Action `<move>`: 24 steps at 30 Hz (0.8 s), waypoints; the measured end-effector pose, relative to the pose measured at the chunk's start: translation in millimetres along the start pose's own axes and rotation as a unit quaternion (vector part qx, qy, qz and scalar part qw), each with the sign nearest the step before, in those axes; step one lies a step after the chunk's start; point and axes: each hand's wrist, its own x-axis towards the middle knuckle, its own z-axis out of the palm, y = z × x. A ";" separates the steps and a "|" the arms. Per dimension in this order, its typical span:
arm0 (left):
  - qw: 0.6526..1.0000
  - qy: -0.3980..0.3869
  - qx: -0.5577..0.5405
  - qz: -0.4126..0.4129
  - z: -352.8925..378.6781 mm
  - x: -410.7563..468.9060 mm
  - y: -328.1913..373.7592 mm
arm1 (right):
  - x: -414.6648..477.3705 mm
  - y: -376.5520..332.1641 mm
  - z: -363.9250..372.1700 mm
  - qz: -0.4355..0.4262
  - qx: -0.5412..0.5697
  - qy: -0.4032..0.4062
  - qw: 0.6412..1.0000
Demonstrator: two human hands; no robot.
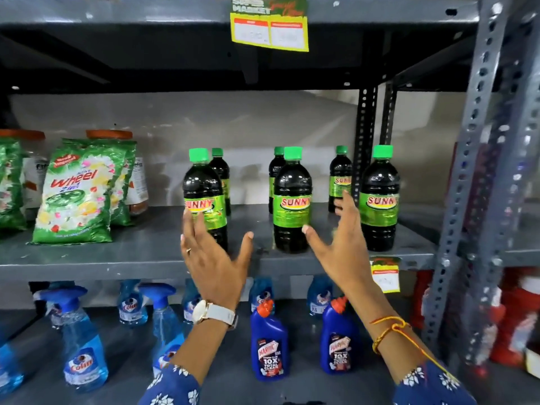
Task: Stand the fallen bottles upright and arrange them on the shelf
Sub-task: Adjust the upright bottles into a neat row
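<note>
On the grey metal middle shelf (131, 258), all six dark plastic bottles with green caps and green labels (292, 200) stand upright, three in front and three behind, none lying down, so the job looks close to finished. The left hand (213, 258) and right hand (342, 244) hover in front of the row, palms facing inward, fingers spread, holding nothing.

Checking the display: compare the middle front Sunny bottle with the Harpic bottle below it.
The Sunny bottle is round, dark and green-capped; the Harpic bottle is blue with an angled orange-red nozzle. The Sunny bottle stands on the middle shelf, between the open hands; the Harpic bottle stands on the shelf below. Both stand upright, labels forward.
</note>
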 end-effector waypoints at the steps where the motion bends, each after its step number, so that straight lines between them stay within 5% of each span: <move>1: 1.000 0.000 -0.022 0.018 5.7 -3.1 16.0 | 2.0 3.3 -11.4 -0.035 0.011 0.027 0.999; 5: 0.997 -0.018 -0.067 0.034 31.9 -6.3 72.4 | 9.8 24.7 -47.6 -0.136 -0.037 0.134 0.981; 8: 0.998 -0.045 -0.051 -0.005 50.9 -11.1 92.3 | 11.4 46.7 -65.1 -0.061 -0.064 0.189 0.978; 14: 0.989 -0.123 0.034 -0.072 73.7 -27.4 84.7 | 21.8 85.6 -78.7 0.206 -0.014 -0.013 0.978; 24: 0.976 -0.162 0.102 -0.100 77.3 -31.7 81.4 | 20.1 102.6 -73.2 0.130 -0.025 -0.036 0.991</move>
